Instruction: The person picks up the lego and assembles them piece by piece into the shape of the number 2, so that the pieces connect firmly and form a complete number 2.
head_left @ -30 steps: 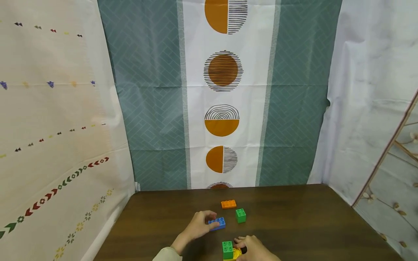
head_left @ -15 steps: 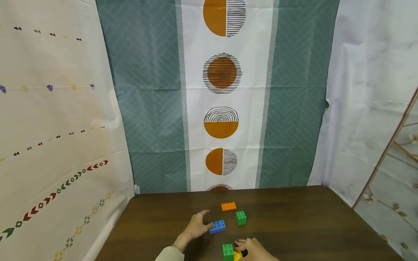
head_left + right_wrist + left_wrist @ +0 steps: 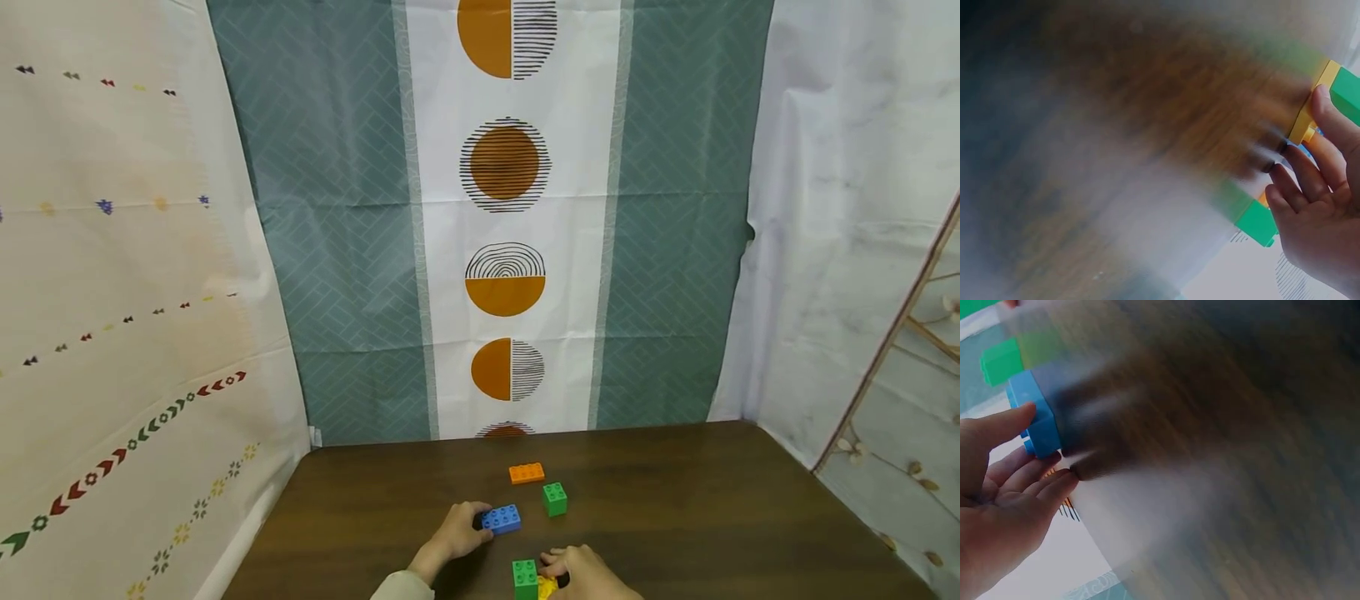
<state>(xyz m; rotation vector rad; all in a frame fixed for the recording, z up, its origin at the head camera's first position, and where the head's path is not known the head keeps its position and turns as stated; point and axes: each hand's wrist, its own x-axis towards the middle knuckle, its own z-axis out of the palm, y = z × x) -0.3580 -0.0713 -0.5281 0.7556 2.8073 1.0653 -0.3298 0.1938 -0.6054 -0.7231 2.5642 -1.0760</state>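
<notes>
My left hand is at the left end of the blue toy brick, which lies studs up on the table. In the left wrist view the thumb presses one side of this blue brick and the fingertips meet the opposite side. Nearer the front, my right hand pinches the flat yellow brick at its right end. A green brick stands on the left part of the yellow one. The right wrist view shows the thumb against the yellow brick's edge, the other fingers beneath.
A loose green brick stands right of the blue one. Behind it lies a flat orange brick. The dark wooden table ends at a patterned cloth backdrop, with cloth on both sides too.
My left fingers first reach over the blue brick, then spread away from it, and now pinch its left end. The right hand stays on the yellow brick. The head view shifts slightly.
</notes>
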